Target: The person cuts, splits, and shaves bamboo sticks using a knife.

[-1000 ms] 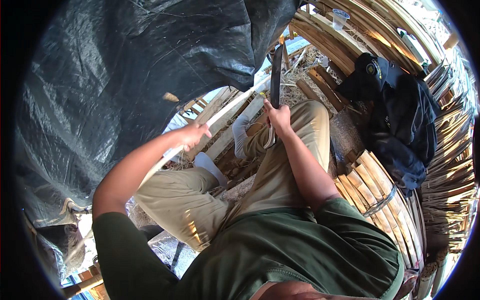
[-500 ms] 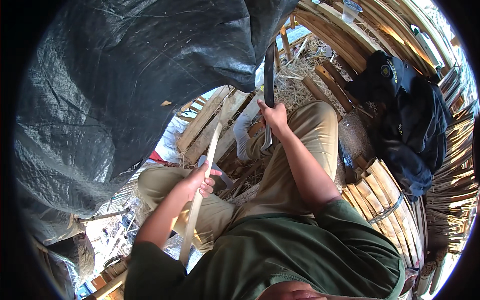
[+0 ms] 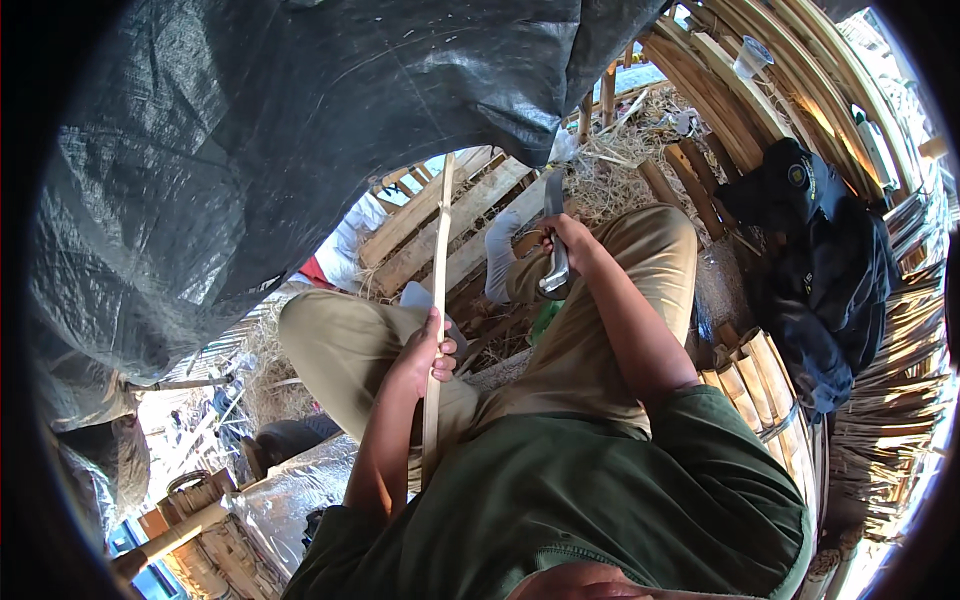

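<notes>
My left hand [image 3: 430,358] is closed around a long pale bamboo strip [image 3: 440,250], which stands nearly upright in the view, its lower end close to my shirt. To the right, above my bent leg, my right hand [image 3: 569,238] grips the handle of a machete [image 3: 555,192]. Its dark blade points away from me and looks foreshortened; the grey handle ends in a hooked butt below my fist. Strip and blade are apart. Behind my left hand, a pale grey object is mostly hidden at my knee.
A black tarp [image 3: 250,150] hangs over the left and far side. Wooden slats [image 3: 440,225] and straw [image 3: 610,165] lie ahead. At right are a tied bamboo bundle [image 3: 768,375], dark clothing [image 3: 825,260] and a plastic cup [image 3: 752,57] on planks.
My left hand and the strip have shifted right, and the strip stands straighter. The machete has tilted, so its blade shows shorter. The whole view has shifted a little.
</notes>
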The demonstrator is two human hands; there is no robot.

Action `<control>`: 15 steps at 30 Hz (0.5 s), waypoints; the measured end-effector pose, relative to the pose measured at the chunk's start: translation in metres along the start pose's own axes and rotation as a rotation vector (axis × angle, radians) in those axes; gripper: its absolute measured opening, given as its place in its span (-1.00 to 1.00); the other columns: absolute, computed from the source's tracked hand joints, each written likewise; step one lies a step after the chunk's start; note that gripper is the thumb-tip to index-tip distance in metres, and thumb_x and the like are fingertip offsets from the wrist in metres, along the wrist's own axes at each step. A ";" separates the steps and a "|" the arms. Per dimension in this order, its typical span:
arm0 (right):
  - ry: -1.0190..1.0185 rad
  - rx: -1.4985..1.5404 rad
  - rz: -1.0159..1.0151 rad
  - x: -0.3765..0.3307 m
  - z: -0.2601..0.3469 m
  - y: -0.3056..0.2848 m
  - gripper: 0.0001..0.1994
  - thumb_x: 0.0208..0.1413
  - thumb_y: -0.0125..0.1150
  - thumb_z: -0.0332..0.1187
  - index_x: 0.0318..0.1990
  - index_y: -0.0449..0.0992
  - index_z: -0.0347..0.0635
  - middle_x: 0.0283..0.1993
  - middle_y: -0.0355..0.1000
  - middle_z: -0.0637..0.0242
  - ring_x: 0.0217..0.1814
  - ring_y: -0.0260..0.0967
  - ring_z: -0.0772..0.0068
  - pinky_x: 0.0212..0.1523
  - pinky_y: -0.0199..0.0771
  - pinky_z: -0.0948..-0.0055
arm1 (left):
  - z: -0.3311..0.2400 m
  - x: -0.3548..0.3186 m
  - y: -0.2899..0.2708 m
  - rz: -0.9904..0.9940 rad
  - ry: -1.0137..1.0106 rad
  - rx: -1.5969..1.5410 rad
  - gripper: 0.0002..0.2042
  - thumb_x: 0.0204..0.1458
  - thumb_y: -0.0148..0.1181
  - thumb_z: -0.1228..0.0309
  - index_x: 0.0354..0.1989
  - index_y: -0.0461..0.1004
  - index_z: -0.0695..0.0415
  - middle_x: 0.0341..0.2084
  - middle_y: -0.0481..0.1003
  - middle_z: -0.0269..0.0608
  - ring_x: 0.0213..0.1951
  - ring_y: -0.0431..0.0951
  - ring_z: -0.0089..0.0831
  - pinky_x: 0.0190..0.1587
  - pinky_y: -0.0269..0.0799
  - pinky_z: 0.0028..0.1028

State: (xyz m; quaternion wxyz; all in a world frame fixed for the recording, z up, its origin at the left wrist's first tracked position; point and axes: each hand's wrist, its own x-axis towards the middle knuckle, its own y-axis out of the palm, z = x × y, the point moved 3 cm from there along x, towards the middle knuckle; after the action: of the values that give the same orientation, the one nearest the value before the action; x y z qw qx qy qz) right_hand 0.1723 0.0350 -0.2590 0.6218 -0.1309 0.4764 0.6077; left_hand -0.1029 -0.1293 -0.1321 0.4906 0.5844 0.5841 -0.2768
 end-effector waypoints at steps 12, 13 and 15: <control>0.040 -0.110 -0.032 -0.026 -0.008 0.006 -0.78 0.08 0.28 -0.35 -0.42 0.34 -0.21 -0.54 0.28 0.33 -0.60 0.28 0.47 -0.66 0.37 0.47 | 0.014 -0.017 -0.012 0.278 0.108 -0.193 -0.70 0.30 -0.04 0.07 0.03 0.28 -0.04 -0.42 0.27 -0.42 -0.64 0.14 -0.70 -0.69 0.04 -0.70; 0.042 -0.114 -0.035 -0.025 -0.008 0.004 -0.78 0.09 0.28 -0.35 -0.42 0.34 -0.20 -0.55 0.28 0.33 -0.60 0.28 0.48 -0.66 0.37 0.47 | 0.014 -0.019 -0.011 0.279 0.108 -0.194 -0.70 0.30 -0.04 0.07 0.03 0.28 -0.04 -0.42 0.27 -0.42 -0.64 0.14 -0.70 -0.69 0.04 -0.70; 0.048 -0.114 -0.025 -0.024 -0.010 0.003 -0.78 0.09 0.27 -0.34 -0.42 0.34 -0.20 -0.54 0.28 0.33 -0.60 0.28 0.48 -0.66 0.37 0.47 | 0.017 -0.023 -0.010 0.260 0.078 -0.185 -0.73 0.34 -0.10 0.09 0.05 0.26 -0.05 -0.42 0.26 -0.44 -0.64 0.12 -0.71 -0.68 0.03 -0.72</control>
State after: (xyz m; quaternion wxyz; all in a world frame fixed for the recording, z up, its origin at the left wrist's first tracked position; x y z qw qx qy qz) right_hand 0.1703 0.0131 -0.2446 0.6093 -0.1864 0.4542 0.6227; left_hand -0.1121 -0.1553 -0.1204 0.5509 0.6177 0.5451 -0.1331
